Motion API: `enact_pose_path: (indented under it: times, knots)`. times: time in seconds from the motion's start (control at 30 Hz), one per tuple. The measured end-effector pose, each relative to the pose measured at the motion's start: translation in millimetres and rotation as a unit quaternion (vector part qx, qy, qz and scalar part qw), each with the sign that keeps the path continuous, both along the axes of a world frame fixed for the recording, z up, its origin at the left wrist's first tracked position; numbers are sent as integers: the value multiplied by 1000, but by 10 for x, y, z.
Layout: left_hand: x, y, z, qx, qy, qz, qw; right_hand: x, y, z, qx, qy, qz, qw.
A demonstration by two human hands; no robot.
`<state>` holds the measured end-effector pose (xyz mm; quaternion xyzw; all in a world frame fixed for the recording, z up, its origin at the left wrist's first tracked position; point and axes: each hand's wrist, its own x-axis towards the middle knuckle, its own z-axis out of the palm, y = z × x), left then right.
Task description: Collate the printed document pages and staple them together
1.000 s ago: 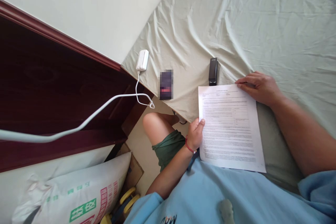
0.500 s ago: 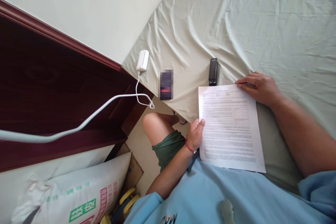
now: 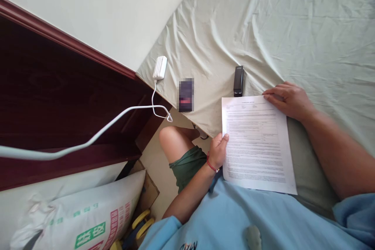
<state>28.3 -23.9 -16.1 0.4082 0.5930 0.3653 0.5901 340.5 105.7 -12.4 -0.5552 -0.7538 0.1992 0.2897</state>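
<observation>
A printed white paper sheet (image 3: 256,144) lies on the pale green bed sheet (image 3: 293,27) right in front of me. My left hand (image 3: 218,150) grips its left edge, thumb on top. My right hand (image 3: 288,99) rests on the sheet's upper right corner, fingers curled and pressing down. A black stapler (image 3: 238,81) lies on the bed just beyond the paper's top edge, a short way left of my right hand.
A dark phone (image 3: 186,94) and a white charger (image 3: 159,67) with its cable (image 3: 88,140) lie near the bed's corner. A dark wooden headboard (image 3: 58,97) stands at left. A printed white sack (image 3: 84,218) sits at the lower left.
</observation>
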Motion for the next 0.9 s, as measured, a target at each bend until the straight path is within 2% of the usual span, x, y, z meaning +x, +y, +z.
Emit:
enact_pose_path:
  times: [0.17, 0.3, 0.47, 0.6, 0.9]
  knots:
    - [17, 69, 100, -80, -122, 22, 989, 16, 4, -24, -6, 9, 3, 1000]
    - [11, 131, 206, -134, -175, 36, 975, 4, -17, 10, -20, 34, -36, 999]
    - [-17, 149, 291, -168, -191, 49, 966, 30, -36, 51, -44, 56, -67, 995]
    - [-41, 163, 338, -166, -193, 44, 966, 62, -35, 50, -55, 60, -71, 994]
    - [-24, 248, 288, -157, -170, 16, 973, 18, -29, 84, -67, 93, -117, 987]
